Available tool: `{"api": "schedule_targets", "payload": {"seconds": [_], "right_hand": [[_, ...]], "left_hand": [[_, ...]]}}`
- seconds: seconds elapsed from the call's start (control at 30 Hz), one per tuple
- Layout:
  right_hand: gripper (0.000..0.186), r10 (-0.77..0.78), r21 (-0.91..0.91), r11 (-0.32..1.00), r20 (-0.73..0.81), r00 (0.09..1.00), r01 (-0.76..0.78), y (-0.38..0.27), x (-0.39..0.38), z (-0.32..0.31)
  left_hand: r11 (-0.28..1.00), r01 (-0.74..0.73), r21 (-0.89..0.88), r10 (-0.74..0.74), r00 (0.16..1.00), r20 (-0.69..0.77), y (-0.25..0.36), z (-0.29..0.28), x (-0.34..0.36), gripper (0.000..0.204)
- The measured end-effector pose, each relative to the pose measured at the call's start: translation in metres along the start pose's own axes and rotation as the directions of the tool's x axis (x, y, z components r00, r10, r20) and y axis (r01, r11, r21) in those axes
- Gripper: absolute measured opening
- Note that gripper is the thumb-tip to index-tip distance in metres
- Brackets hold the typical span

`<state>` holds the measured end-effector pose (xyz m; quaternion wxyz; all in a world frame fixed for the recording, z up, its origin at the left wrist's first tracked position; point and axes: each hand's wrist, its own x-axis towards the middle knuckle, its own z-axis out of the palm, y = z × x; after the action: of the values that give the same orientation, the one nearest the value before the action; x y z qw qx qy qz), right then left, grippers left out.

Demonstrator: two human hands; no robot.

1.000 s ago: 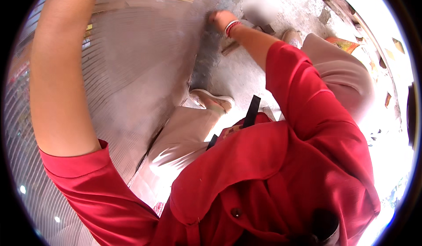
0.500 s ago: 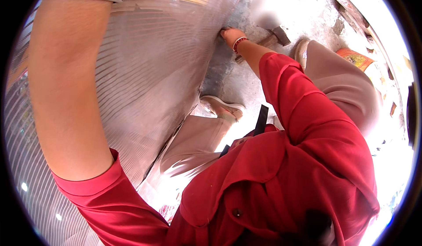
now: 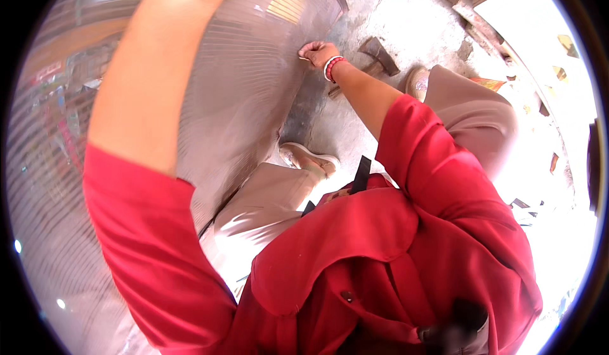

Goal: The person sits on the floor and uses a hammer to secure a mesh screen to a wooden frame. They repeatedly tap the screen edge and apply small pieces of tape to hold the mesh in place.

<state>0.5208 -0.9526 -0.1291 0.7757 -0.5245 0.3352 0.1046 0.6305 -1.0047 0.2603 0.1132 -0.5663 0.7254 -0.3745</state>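
Right hand [image 3: 319,54] is down low by the panel's edge, fingers drawn in narrow. A small pale sliver [image 3: 304,58] shows at the fingertips; can't tell if it's pinched there or is just part of a finger. Left hand is past the top of the frame, so can't tell its grip; left arm [image 3: 149,70] goes up across the panel.

Panel [image 3: 235,101] is ribbed, shiny, fills the left side, its lower edge running along the floor [image 3: 406,12] near the left shoe [image 3: 307,157]. Hammer [image 3: 380,56] lies on the floor just beside the right wrist, handle partly hidden behind the arm.

Risks, my judgement: if the sliver is loose, a weak fingertip hold could drop it, and it'd be hard to spot on the pale, glaring floor. Fingers so close to the edge could get pinched or scraped if the panel shifts. If the left hand is what steadies it, slack up there could let it tip. The hammer could get knocked by a wrist swing, or catch the right shoe [image 3: 417,82] on a step.
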Motion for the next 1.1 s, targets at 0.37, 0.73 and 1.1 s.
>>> {"api": "schedule_targets", "payload": {"seconds": [0.37, 0.73, 1.1], "right_hand": [[0.015, -0.427, 0.547, 0.804, 0.260, 0.866, 0.232, -0.165, -0.183, -0.019], [0.012, -0.622, 0.485, 0.766, 0.392, 0.678, 0.422, -0.216, -0.285, -0.032], [0.013, -0.658, 0.136, 0.742, 0.338, 0.673, 0.657, -0.205, -0.287, -0.005]], "left_hand": [[0.945, 0.132, -0.299, -0.119, 0.991, 0.061, 0.019, -0.063, -0.016, 0.021], [-0.446, 0.459, -0.768, -0.745, 0.286, 0.603, 0.144, -0.165, -0.078, 0.020], [-0.737, 0.070, -0.672, -0.641, 0.242, 0.728, 0.161, -0.149, -0.122, 0.012]]}}
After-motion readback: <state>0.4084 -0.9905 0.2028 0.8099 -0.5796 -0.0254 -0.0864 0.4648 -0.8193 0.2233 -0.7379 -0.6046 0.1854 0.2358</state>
